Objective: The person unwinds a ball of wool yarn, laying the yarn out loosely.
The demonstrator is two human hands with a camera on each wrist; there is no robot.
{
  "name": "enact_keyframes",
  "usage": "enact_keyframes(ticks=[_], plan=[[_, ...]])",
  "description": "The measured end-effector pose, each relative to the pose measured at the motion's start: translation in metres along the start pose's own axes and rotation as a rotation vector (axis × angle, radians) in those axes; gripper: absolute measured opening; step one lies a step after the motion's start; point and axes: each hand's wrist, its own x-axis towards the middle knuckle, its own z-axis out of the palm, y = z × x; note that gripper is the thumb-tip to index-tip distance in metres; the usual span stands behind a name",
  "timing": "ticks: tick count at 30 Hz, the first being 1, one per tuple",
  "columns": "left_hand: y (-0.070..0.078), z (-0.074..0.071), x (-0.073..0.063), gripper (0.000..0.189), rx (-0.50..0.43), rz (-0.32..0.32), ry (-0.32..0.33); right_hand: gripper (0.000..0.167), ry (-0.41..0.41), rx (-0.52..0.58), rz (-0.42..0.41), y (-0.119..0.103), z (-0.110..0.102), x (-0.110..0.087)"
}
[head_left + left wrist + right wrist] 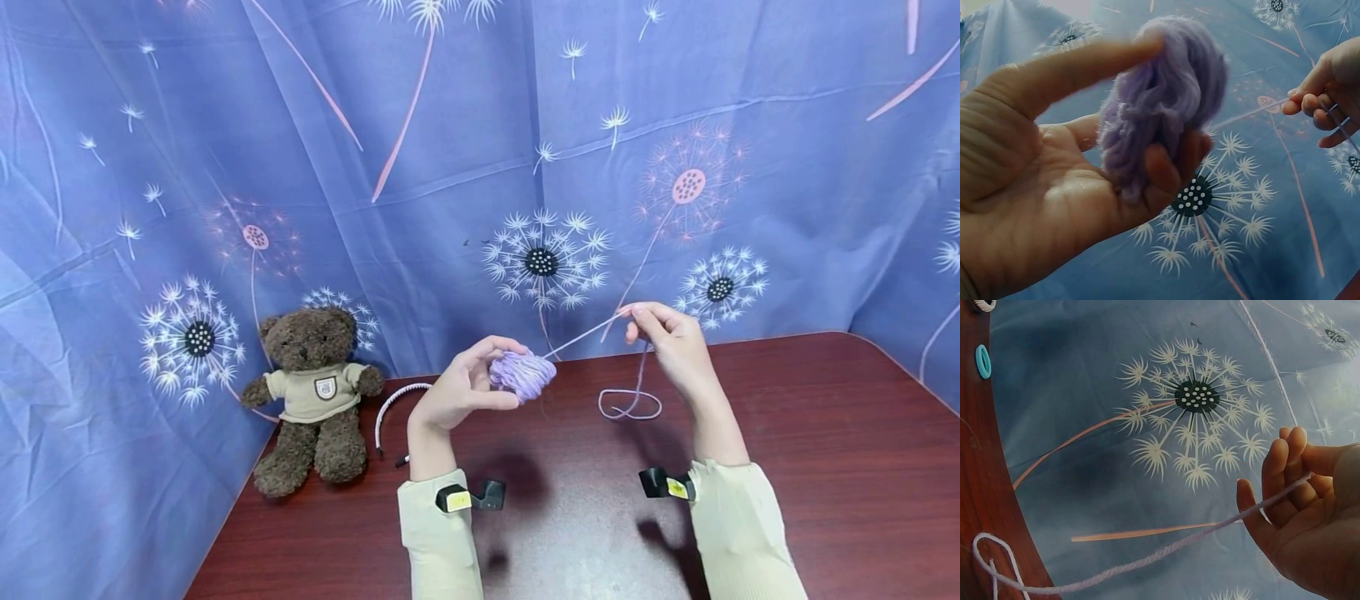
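My left hand (461, 387) holds a small lilac ball of yarn (522, 375) above the table, thumb on one side and fingers on the other. The left wrist view shows the wound strands of the ball (1169, 94) between thumb and curled fingers. From the ball a strand of yarn (585, 337) runs taut up to my right hand (671, 337), which pinches it between thumb and fingertips. Below the right hand the loose tail (630, 415) hangs down and lies in a loop on the table. In the right wrist view this tail (1166, 551) crosses the lower fingers.
A brown teddy bear (311, 404) in a beige shirt sits at the table's left. Beside it lies a white headband (388, 408), partly behind the left hand. A turquoise ring-shaped band (983, 361) lies near the table's back edge. A blue dandelion-print curtain (450, 208) hangs behind the reddish-brown table (847, 467).
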Motion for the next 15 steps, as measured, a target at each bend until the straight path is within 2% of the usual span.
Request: enact_keyframes(ticks=[2,4,8,12,15], plan=[[-0.0015,0.0003,0.0008,0.064,0.015,-0.007,-0.019,0.022,0.005,0.003,0.0,-0.0001,0.0001,0.0001],[-0.0037,0.0,0.0021,0.074,0.051,-0.021,0.012,0.021,0.011,0.016,-0.001,0.0,0.0001,0.0004],[-0.0049,0.0002,0.0043,0.054,0.133,-0.092,0.155,0.019,0.03,0.039,-0.011,0.0007,-0.0005,0.0013],[-0.0029,-0.0001,0.0049,0.069,0.17,-0.177,0.279,0.018,0.056,0.05,-0.019,0.0023,-0.0031,0.0017],[-0.0023,-0.0019,0.0043,0.064,0.158,-0.212,0.372,0.02,0.086,0.084,-0.019,0.0053,-0.0077,0.0018]])
